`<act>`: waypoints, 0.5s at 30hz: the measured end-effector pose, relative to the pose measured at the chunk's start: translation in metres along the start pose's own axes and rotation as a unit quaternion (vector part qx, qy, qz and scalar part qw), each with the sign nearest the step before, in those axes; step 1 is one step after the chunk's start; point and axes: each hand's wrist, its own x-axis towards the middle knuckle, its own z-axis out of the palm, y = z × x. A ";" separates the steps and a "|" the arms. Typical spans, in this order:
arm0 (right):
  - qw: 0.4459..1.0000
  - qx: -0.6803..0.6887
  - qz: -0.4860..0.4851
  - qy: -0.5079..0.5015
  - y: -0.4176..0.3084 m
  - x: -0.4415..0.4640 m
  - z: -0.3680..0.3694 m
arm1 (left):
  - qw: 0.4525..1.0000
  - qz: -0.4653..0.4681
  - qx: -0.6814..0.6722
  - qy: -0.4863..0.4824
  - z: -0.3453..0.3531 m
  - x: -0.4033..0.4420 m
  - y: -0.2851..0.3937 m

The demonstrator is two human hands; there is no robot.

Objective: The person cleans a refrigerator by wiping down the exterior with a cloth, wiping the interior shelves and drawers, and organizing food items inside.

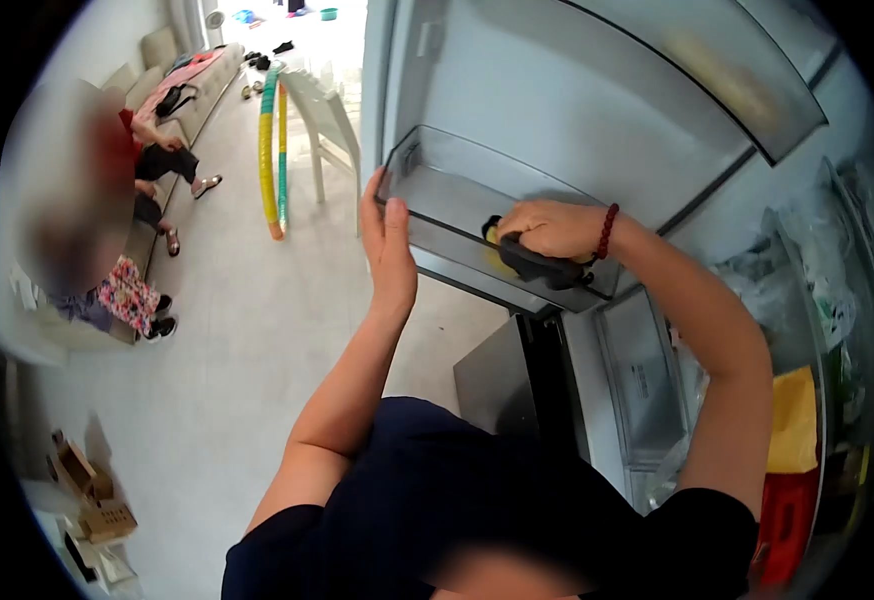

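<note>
A clear door bin [447,237] with a dark rim is fixed to the inside of the open fridge door [577,90]. My left hand [389,245] grips the bin's left end, the thumb on its front and the fingers round its side. Over the front wall, towards the right end, my right hand [549,228] is closed on a dark grey cloth [537,266]. Something yellow and black [497,250] shows beside the cloth, and I cannot make out what it is. A red bead bracelet [608,230] circles my right wrist.
Above is another door shelf [717,80] with blurred contents. Fridge shelves at right hold plastic bags [817,270], a yellow packet [794,420] and a red item [785,525]. People sit on a sofa [197,85] at left, near a chair [322,120] and a hoop [268,170].
</note>
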 end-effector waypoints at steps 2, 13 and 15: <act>0.995 -0.047 0.076 -0.049 0.000 -0.017 -0.003 | 0.999 -0.030 -0.013 -0.025 0.002 -0.006 0.001; 0.880 -0.304 -0.154 0.330 -0.050 0.027 -0.037 | 0.998 -0.018 -0.044 -0.034 -0.008 0.016 -0.003; 0.938 -0.289 -0.096 0.163 -0.050 0.043 -0.031 | 0.997 -0.020 -0.057 -0.045 -0.008 0.016 0.004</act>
